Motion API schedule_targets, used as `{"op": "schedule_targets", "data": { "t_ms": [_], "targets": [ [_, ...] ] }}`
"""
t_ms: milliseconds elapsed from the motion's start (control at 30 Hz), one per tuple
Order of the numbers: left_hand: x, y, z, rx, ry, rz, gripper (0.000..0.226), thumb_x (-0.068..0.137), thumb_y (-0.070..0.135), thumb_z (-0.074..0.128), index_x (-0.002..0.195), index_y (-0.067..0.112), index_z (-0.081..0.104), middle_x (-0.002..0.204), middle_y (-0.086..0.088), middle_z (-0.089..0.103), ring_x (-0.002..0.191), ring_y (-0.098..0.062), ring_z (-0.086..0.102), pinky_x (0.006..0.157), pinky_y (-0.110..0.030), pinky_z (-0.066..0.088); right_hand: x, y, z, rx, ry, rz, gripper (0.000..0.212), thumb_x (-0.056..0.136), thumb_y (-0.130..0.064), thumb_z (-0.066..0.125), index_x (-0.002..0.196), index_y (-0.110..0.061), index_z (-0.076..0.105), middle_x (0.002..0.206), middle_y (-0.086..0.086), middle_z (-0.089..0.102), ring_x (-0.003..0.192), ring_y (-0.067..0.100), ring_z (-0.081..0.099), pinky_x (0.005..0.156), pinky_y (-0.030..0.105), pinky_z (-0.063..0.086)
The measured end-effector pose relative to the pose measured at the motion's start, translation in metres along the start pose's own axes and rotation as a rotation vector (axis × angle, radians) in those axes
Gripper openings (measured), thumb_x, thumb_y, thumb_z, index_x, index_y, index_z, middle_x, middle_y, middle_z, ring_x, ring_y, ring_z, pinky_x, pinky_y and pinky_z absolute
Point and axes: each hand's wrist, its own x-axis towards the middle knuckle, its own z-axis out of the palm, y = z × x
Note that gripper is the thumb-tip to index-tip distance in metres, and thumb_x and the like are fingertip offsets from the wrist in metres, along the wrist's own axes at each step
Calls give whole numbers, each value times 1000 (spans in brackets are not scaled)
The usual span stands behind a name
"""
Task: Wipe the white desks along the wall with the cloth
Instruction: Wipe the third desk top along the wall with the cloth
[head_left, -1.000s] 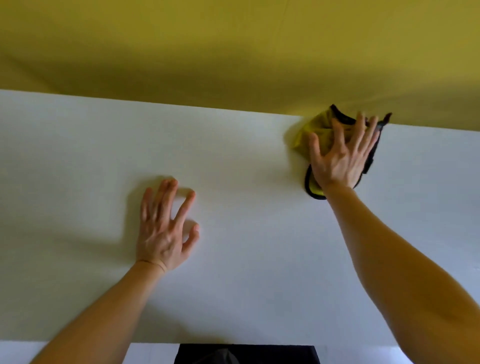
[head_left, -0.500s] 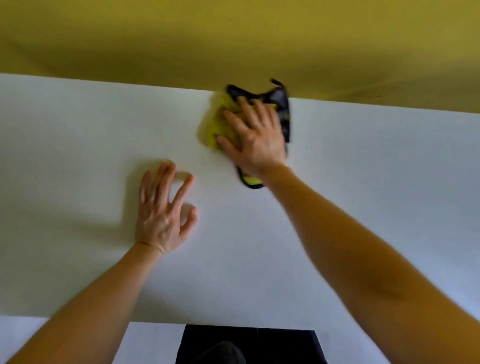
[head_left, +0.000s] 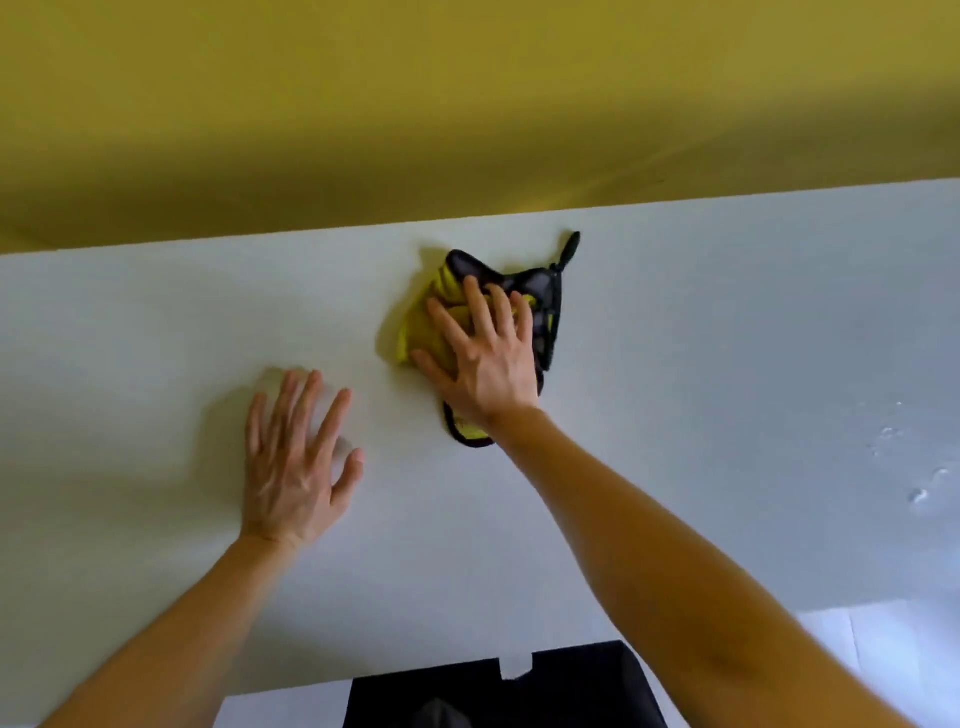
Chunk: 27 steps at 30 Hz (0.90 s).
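Observation:
A white desk (head_left: 727, 322) fills the middle of the head view and runs along a yellow wall (head_left: 467, 104). A crumpled yellow cloth with black trim (head_left: 421, 327) lies on the desk a little short of the wall. My right hand (head_left: 488, 353) presses flat on the cloth with straight, spread fingers, and part of the cloth is hidden under the palm. My left hand (head_left: 296, 467) rests flat on the bare desk to the left of the cloth, its fingers spread.
A few wet drops or smears (head_left: 904, 467) glint on the desk at the right. A black object (head_left: 498, 691) shows below the desk's near edge at the bottom centre, with pale floor (head_left: 883, 654) beside it.
My right hand has slid the cloth leftward along the wall and now a little away from it, toward me. My left hand has stayed planted on the desk.

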Motion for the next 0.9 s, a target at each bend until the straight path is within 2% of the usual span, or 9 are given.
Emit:
{"op": "schedule_targets", "data": {
  "t_ms": [100, 200, 267, 333, 400, 533, 667, 800, 900],
  "targets": [
    [30, 57, 7, -64, 9, 33, 69, 105, 44, 57, 164, 10, 45, 175, -21, 30, 164, -43, 25, 124, -73, 25, 1, 80, -12, -33, 65, -66, 71, 97, -77, 58, 150, -29, 64, 159, 15, 55, 146, 45, 49, 129, 64, 21],
    [61, 115, 13, -140, 14, 72, 71, 105, 47, 55, 166, 12, 42, 176, -19, 28, 165, -41, 22, 125, -72, 24, -4, 200, -36, -89, 272, 316, 70, 96, -80, 55, 143, -29, 66, 161, 11, 52, 156, 41, 39, 130, 62, 21],
    [74, 144, 19, -142, -9, 88, 74, 105, 50, 54, 168, 15, 38, 178, -18, 24, 166, -40, 20, 126, -72, 22, -8, 252, -51, -86, 267, 546, 73, 97, -82, 47, 149, -33, 58, 172, 7, 41, 163, 37, 27, 131, 62, 17],
    [80, 160, 25, -124, -29, 52, 77, 103, 52, 57, 169, 18, 37, 179, -18, 21, 166, -41, 18, 127, -72, 19, -4, 252, -51, -91, 251, 629, 72, 99, -80, 43, 156, -37, 54, 174, 7, 37, 161, 37, 30, 130, 63, 17],
    [78, 163, 28, -126, -22, 26, 78, 100, 52, 59, 168, 18, 40, 179, -18, 21, 166, -42, 18, 128, -72, 17, -7, 213, -43, -106, 251, 542, 67, 101, -74, 47, 157, -38, 54, 173, 12, 38, 157, 42, 37, 129, 64, 18],
    [79, 161, 28, -134, 26, 11, 72, 102, 54, 50, 164, 18, 47, 177, -16, 27, 166, -39, 22, 127, -72, 21, -24, 131, -25, 3, 55, 26, 65, 104, -71, 50, 158, -35, 56, 176, 10, 32, 160, 44, 29, 130, 66, 14],
    [80, 164, 28, -119, 23, 6, 72, 101, 54, 49, 164, 18, 49, 177, -16, 28, 165, -39, 22, 127, -72, 22, -7, 193, -33, 22, 36, -213, 65, 103, -71, 54, 157, -35, 56, 174, 5, 37, 161, 36, 34, 132, 60, 18],
    [79, 163, 29, -119, 33, 1, 71, 100, 52, 51, 162, 18, 50, 176, -16, 30, 165, -39, 24, 127, -71, 21, 24, 292, -58, -76, 261, 192, 62, 102, -74, 50, 151, -37, 61, 170, 5, 45, 155, 35, 41, 130, 58, 22],
    [79, 164, 28, -112, 29, -8, 71, 99, 52, 51, 163, 18, 50, 176, -16, 30, 165, -40, 24, 127, -71, 22, 28, 268, -48, -86, 315, 439, 60, 102, -69, 50, 149, -35, 63, 169, 8, 46, 155, 38, 41, 129, 62, 23]
  ]
}}
